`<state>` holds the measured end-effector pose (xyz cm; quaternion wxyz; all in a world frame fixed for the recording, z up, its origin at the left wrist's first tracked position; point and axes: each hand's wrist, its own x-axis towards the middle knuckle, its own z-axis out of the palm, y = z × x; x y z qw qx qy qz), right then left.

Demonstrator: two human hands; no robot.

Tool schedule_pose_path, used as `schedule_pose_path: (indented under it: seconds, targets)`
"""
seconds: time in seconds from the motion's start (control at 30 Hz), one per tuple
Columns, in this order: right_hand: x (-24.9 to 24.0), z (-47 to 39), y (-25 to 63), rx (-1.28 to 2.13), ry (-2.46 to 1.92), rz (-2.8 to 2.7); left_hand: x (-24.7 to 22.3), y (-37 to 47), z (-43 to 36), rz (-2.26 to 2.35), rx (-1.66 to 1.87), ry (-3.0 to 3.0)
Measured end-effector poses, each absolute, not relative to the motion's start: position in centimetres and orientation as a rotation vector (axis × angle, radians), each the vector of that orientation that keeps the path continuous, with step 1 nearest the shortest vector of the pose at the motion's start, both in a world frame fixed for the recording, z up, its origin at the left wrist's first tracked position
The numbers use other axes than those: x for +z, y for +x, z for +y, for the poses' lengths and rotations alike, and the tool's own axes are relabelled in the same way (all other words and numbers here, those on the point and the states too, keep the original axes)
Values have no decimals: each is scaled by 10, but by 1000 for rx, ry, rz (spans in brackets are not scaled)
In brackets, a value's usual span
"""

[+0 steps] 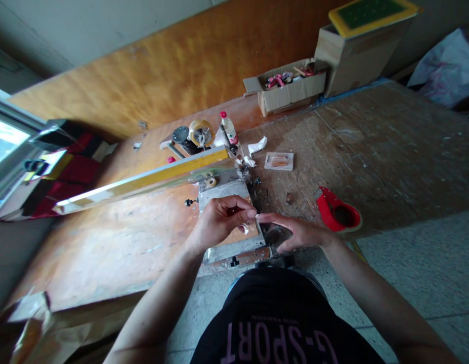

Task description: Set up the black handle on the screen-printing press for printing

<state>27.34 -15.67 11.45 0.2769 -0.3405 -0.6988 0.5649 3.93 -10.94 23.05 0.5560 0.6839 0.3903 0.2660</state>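
My left hand (225,221) is over a metal plate fixture (222,192) at the front edge of the wooden table, thumb and forefinger pinched together on something too small to make out. A small crumpled white scrap (245,229) shows just below those fingertips. Beside it on the right, my right hand (299,232) has its fingers apart, the forefinger reaching to the left fingertips and the thumb lower down. Nothing can be seen held in it. Behind the hands, a long yellow and white bar (151,177) slants across the far part of the fixture.
A red tape dispenser (337,212) lies to the right on the wooden table (371,151). Behind are a small clear packet (279,161), a red-capped bottle (228,129), a tape roll (201,133) and an open cardboard box (291,93). Stacked boxes (67,169) stand at left.
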Motion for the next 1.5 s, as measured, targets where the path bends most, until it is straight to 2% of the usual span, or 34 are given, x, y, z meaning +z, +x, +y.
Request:
schedule_pose_path:
  seconds: [0.13, 0.33, 0.53, 0.73, 1.07, 1.5]
  targets:
    - [95, -169, 251, 1814, -1010, -1479, 225, 33, -88, 961, 643, 1664]
    - [64, -204, 221, 1767, -1187, -959, 163, 21, -20, 1120, 516, 1918]
    - [31, -204, 186, 1587, -1328, -955, 92, 34, 36, 1029, 171, 2316]
    - [3, -193, 167, 1512, -1514, -1006, 54, 48, 56, 934, 49, 2346]
    - [12, -181, 158, 1486, -1764, -1048, 23, 41, 56, 1003, 42, 2437]
    - [28, -167, 164, 1548, -1893, -1129, 24, 50, 53, 1158, -67, 2558]
